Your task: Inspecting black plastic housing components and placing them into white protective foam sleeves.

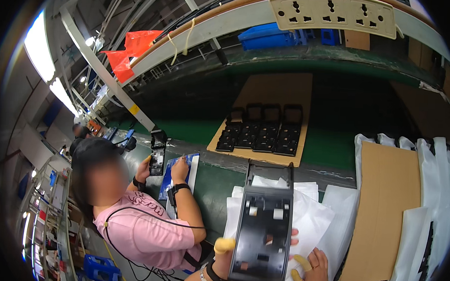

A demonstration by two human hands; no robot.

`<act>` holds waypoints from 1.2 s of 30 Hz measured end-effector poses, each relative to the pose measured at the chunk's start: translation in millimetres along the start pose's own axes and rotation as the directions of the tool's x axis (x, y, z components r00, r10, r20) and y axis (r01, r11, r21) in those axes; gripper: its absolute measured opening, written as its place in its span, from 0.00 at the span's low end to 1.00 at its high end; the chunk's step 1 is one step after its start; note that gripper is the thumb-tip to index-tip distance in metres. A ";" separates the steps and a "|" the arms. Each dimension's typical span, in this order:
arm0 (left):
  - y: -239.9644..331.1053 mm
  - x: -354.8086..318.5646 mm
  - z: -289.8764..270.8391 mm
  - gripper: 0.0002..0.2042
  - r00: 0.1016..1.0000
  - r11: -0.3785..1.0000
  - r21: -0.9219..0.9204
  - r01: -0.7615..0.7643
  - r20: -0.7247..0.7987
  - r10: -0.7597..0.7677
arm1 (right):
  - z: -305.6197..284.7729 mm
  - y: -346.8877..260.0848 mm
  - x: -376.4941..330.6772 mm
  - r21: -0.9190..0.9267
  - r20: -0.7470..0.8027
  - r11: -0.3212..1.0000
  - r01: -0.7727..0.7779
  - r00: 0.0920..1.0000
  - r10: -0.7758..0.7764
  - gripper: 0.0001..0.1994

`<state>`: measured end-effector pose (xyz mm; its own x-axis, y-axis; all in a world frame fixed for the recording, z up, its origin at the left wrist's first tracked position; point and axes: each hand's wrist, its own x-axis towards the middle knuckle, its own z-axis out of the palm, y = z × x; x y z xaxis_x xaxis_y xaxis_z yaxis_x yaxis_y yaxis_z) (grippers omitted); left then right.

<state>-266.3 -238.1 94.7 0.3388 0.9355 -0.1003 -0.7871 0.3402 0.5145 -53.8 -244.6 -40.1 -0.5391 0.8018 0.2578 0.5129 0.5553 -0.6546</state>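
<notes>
My left hand [219, 263] grips a long black plastic device housing [262, 232] with an open frame at its upper end. Its thumb, in a yellow finger cot, presses the left side, and fingertips show past the right edge. Small pale and copper-coloured patches dot the housing's face. To its right, my right hand [315, 276] holds nothing, fingers apart and slightly bent, with yellow finger cots on two digits. It is over white foam sheets [312, 214], close to the housing's lower right side; contact cannot be made out.
Several similar black housings [263, 129] lie on cardboard [303, 144] farther back. At right, a cardboard sheet [382, 212] sits among white-wrapped items [433, 200]. On the left, a co-worker in pink [148, 232] holds a black part [157, 160]. A socket strip [336, 15] hangs above.
</notes>
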 end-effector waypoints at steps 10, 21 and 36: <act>7.4 29.6 -6.1 0.38 0.968 0.977 0.082 -0.195 -0.145 0.206 | 2.9 1.3 -1.7 0.019 0.009 1.000 -0.025 1.000 0.025 0.20; 27.6 72.2 -4.1 0.34 0.954 -0.415 0.909 0.034 0.094 0.285 | 2.3 2.9 0.4 0.018 -0.007 1.000 -0.006 1.000 0.006 0.20; 123.0 168.5 -132.8 0.33 0.995 -0.571 0.815 0.093 -0.055 0.083 | 7.7 4.3 -2.8 0.043 -0.013 0.999 -0.028 1.000 0.028 0.20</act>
<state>-374.5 -26.0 28.0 0.2432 0.9644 -0.1042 0.9015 -0.1851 0.3912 -55.2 -246.2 -49.2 -0.5158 0.8199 0.2484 0.4984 0.5230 -0.6914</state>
